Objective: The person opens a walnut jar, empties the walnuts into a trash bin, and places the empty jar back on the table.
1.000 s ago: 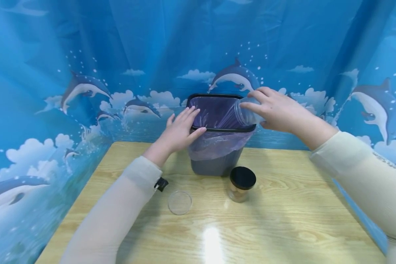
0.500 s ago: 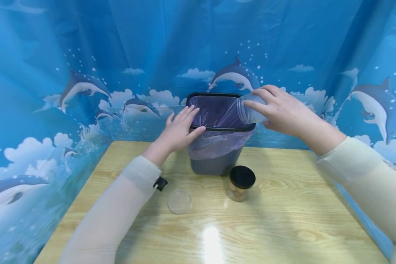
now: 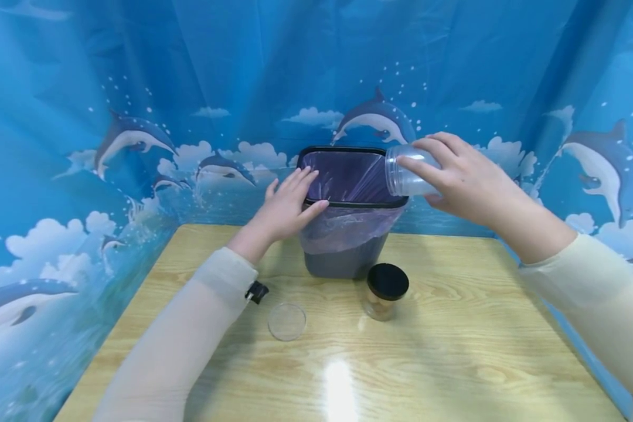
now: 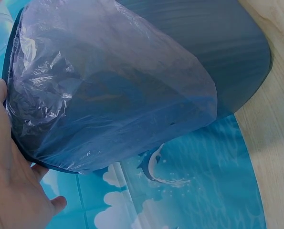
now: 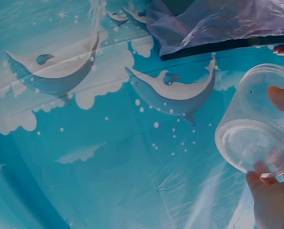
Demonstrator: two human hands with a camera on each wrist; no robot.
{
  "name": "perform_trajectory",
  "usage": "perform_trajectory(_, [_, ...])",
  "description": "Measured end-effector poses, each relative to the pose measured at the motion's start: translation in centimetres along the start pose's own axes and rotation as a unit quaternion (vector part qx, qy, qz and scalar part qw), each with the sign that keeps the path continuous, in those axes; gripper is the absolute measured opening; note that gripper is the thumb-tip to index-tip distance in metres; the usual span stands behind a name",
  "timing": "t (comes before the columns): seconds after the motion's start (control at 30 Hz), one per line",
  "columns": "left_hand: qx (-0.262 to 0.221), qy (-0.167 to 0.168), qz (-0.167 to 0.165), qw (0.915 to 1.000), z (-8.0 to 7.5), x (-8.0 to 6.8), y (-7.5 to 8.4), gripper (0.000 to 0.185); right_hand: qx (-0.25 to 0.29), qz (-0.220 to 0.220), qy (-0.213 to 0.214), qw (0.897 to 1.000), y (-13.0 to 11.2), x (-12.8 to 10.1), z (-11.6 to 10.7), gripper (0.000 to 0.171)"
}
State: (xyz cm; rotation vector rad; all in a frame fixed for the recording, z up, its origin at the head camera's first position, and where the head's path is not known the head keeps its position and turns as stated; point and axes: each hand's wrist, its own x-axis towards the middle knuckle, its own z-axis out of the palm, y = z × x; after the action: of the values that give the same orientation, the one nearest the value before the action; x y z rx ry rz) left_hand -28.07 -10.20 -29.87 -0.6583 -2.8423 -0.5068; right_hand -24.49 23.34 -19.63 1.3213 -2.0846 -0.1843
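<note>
At the right end of the bin's mouth, my right hand (image 3: pixel 466 181) grips a clear plastic jar (image 3: pixel 408 170) tipped on its side, its threaded opening facing left over the rim. In the right wrist view, the jar (image 5: pixel 256 119) is see-through and its round base shows. My left hand (image 3: pixel 290 205) rests on the left corner of the trash bin (image 3: pixel 345 264), fingers nearly straight over the rim. A thin purple bag lines the bin and hangs over its outside; in the left wrist view this bag (image 4: pixel 132 86) covers much of the wall.
A jar with a black lid (image 3: pixel 387 282) and tan contents stands in front of the bin. A clear round disc (image 3: pixel 287 322) lies left of it on the wooden table (image 3: pixel 453 363). A blue dolphin-print curtain (image 3: pixel 242 76) hangs close behind.
My right hand has drawn the tipped jar rightward, bringing its opening from deeper inside the bin's mouth to the right rim. The left hand has stayed on the bin's corner.
</note>
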Motion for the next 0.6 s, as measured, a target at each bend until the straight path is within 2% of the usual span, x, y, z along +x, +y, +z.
perform_trajectory(0.2, [0.003,-0.002,-0.002,1.0000,-0.1,-0.1,0.1,0.080,0.005,-0.014,0.029,0.999,-1.1,-0.4,0.0,0.093])
perform_trajectory(0.6, [0.000,-0.001,0.001,1.0000,0.0,0.1,-0.1,0.081,0.024,0.007,0.058,0.998,-3.2,-1.6,0.9,0.099])
